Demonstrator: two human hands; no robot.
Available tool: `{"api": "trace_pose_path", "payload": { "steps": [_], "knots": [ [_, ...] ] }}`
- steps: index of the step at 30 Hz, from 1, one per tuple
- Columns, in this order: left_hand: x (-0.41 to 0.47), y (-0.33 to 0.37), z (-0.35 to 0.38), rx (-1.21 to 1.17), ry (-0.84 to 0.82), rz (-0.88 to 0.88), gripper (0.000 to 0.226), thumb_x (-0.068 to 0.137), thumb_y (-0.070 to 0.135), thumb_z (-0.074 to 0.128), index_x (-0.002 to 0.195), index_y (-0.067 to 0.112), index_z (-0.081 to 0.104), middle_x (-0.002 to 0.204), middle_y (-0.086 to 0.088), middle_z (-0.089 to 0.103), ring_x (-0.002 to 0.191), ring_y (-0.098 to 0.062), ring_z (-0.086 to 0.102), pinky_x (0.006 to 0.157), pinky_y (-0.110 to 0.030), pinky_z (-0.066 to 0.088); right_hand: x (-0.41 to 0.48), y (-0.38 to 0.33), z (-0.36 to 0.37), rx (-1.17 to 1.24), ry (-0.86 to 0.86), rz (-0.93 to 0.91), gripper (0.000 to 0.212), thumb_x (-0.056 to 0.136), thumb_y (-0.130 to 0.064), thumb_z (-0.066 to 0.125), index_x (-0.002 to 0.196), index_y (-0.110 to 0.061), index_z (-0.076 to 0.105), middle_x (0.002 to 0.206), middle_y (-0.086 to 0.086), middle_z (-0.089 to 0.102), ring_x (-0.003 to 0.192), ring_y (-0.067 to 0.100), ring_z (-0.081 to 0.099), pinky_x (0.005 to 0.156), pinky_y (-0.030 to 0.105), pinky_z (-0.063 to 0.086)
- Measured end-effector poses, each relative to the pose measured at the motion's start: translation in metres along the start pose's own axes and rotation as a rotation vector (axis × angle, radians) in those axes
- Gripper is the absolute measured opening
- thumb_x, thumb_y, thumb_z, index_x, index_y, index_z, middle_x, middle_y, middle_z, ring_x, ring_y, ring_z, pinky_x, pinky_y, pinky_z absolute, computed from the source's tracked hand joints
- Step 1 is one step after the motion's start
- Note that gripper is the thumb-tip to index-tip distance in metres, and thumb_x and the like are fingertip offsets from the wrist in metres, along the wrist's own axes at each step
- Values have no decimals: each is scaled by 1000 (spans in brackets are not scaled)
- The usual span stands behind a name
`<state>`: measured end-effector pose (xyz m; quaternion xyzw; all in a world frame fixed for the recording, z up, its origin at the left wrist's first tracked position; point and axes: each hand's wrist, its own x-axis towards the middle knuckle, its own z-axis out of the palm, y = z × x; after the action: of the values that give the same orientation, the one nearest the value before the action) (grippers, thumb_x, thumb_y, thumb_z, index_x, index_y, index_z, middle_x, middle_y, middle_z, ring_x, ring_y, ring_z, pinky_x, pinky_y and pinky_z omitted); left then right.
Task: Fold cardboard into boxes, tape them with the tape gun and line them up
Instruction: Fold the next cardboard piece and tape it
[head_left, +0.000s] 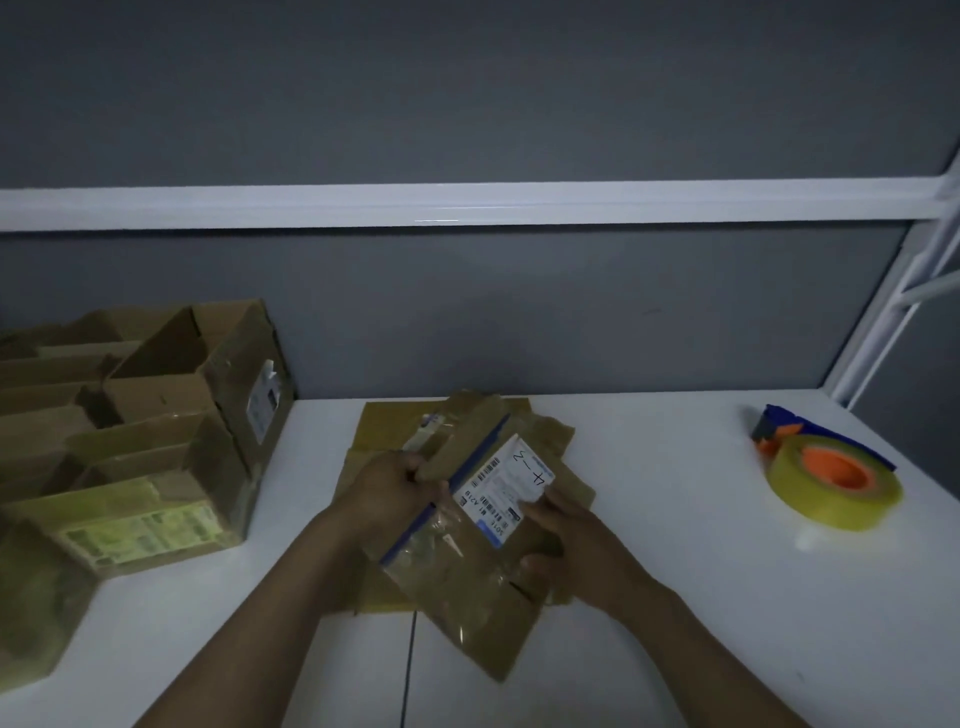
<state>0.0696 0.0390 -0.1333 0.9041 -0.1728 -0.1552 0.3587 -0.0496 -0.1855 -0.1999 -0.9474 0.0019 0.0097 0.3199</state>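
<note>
White table (675, 582) shows open surface from three to five o'clock, out to its right edge, and a narrower strip at eight o'clock beside my left forearm. Its far edge meets the grey wall (519, 322) at twelve o'clock.

Dead centre I hold a flattened box (457, 587), tilted and lifted off a pile of flat cardboard (374, 431) that lies under it. It is brown, creased and shiny with old tape. A blue strip (415, 530) runs slantwise along it, and a white shipping label (506, 486) carries handwriting. My left hand (387, 491) pinches a flap at its upper left edge, fingers curled. My right hand (566, 540) grips its right edge, fingertips on the label's corner and thumb curled under.

At nine to ten o'clock folded boxes (171, 415) stand packed together with tops open, crowding that side to the wall. At two o'clock a tape gun (826, 467), blue and orange with a yellowish roll, lies well apart from my hands. A white frame (883, 332) rises behind it.
</note>
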Motion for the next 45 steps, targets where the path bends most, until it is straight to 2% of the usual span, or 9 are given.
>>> {"api": "trace_pose_path", "payload": {
  "steps": [5,8,14,19,27,37,40,42,45],
  "knots": [
    [8,39,-1,-126,-38,147,30,93,34,61,85,6,56,84,-13,67,73,-15,63,68,-30,47,9,-20,-43,259,224,66,61,88,-44,63,141,-24,43,145,-9,35,131,4,35,108,13,32],
    [13,79,7,-124,17,258,41,94,39,57,95,-2,55,78,-12,58,66,-19,52,62,-29,38,9,-29,-85,263,375,117,52,92,-40,57,139,-22,44,133,-13,40,115,0,42,80,-8,31],
    [12,167,60,-344,-79,308,28,99,20,52,76,13,66,55,12,62,51,-2,56,50,-12,40,5,5,-153,757,386,238,95,66,-80,54,147,-34,32,147,-13,38,131,12,43,108,40,40],
    [25,210,114,-460,-101,291,21,95,14,57,97,24,76,94,-4,75,85,-17,69,82,-33,53,-3,50,-194,882,270,271,71,73,-67,58,137,-40,43,130,-11,54,106,5,55,90,38,54],
    [32,263,178,-556,-131,88,20,99,17,52,97,17,72,81,-3,68,68,-6,62,55,-14,46,-10,123,-241,774,142,393,41,90,-37,58,130,-33,48,113,0,62,97,21,64,75,38,59],
    [52,292,181,-290,148,-14,20,88,7,57,99,21,66,88,-12,71,74,-28,69,58,-32,56,-12,145,-264,564,101,292,25,84,-11,58,108,-17,60,101,10,65,80,27,68,61,39,60],
    [58,283,173,-395,279,-61,17,90,3,51,94,17,60,86,-17,69,75,-34,69,65,-44,58,-12,152,-280,433,63,99,35,74,-10,61,104,-26,68,99,0,71,88,17,68,72,35,57],
    [67,270,170,-399,351,-78,17,88,3,51,101,12,58,83,-17,68,71,-33,65,63,-44,55,-10,153,-285,367,-13,-4,64,78,-7,62,131,-40,49,126,-15,58,112,3,56,85,23,50],
    [78,255,169,-283,366,-14,57,78,6,53,132,22,42,114,-5,60,97,-21,59,78,-43,55,-4,156,-283,176,-18,-73,65,90,-3,54,143,-37,39,137,-21,39,127,0,38,99,20,39]
  ]
}}
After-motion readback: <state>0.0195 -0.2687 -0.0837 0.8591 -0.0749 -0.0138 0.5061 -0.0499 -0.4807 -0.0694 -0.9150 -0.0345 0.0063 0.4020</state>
